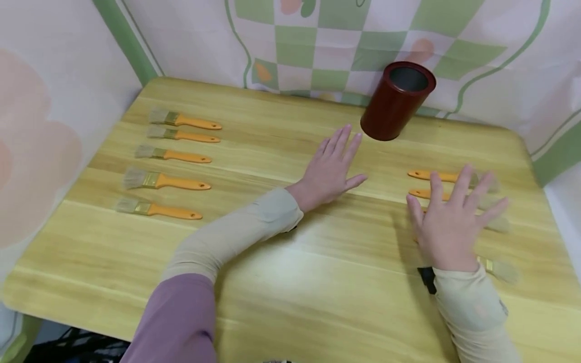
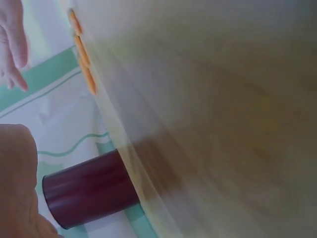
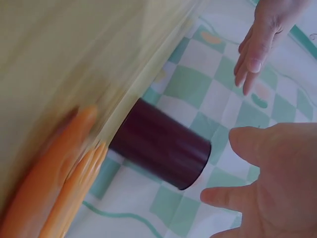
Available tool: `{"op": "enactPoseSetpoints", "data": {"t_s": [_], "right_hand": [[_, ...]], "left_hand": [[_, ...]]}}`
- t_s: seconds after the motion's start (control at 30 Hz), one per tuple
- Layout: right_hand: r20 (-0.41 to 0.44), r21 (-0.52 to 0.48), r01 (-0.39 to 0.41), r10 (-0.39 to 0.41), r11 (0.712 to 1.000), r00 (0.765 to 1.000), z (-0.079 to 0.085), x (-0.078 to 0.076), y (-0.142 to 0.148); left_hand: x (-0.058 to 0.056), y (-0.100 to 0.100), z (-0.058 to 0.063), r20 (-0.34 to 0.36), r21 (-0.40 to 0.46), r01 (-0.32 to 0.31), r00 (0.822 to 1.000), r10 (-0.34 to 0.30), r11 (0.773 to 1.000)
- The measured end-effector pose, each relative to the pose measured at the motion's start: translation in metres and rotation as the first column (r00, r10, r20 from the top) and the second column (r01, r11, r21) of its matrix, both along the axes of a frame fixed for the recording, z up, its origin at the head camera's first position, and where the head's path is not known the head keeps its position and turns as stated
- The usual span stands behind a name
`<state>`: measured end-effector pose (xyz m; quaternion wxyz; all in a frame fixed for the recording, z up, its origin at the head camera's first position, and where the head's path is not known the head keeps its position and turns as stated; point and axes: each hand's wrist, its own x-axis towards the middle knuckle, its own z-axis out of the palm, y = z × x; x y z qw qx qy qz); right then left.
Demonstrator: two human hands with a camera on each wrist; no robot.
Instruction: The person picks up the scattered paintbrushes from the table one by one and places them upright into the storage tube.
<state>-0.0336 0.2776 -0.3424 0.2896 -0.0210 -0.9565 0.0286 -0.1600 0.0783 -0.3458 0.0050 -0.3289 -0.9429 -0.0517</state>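
Both hands are held above the wooden table with nothing in them. My left hand has its fingers straight and the thumb spread, just left of a dark red open-topped can standing upright near the back edge. My right hand is spread over several orange-handled paintbrushes on the right side and partly hides them. In the right wrist view, a gap shows between that hand and the brush handles. The can stands beyond it.
On the table's left side, several paintbrushes lie in a column, bristles to the left. A checkered green and white cloth hangs behind the table. Dark cables show below the front left edge.
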Motion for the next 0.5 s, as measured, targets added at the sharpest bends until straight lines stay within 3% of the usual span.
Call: {"op": "enactPoseSetpoints", "data": {"t_s": [0.07, 0.17, 0.27, 0.37, 0.5], "right_hand": [[-0.021, -0.003, 0.01, -0.01, 1.0, 1.0, 0.001, -0.002, 0.002], [0.114, -0.017, 0.048, -0.046, 0.999, 0.992, 0.004, -0.003, 0.006], [0.283, -0.018, 0.076, -0.068, 0.997, 0.957, 0.007, -0.005, 0.009], [0.379, -0.028, 0.091, -0.073, 0.996, 0.922, 0.01, -0.011, 0.01], [0.402, -0.034, 0.09, -0.069, 0.995, 0.913, 0.011, -0.017, 0.01]], "left_hand": [[-0.001, 0.005, 0.0, -0.017, -0.019, -0.002, 1.0, 0.002, 1.0], [-0.002, 0.012, 0.0, -0.037, -0.044, 0.003, 0.999, -0.005, 0.999], [-0.004, 0.018, 0.0, -0.051, -0.065, 0.008, 0.999, -0.011, 0.998], [-0.008, 0.021, 0.001, -0.075, -0.081, -0.009, 0.997, 0.003, 0.997], [-0.015, 0.023, 0.001, -0.077, -0.086, -0.04, 0.996, 0.034, 0.995]]}}
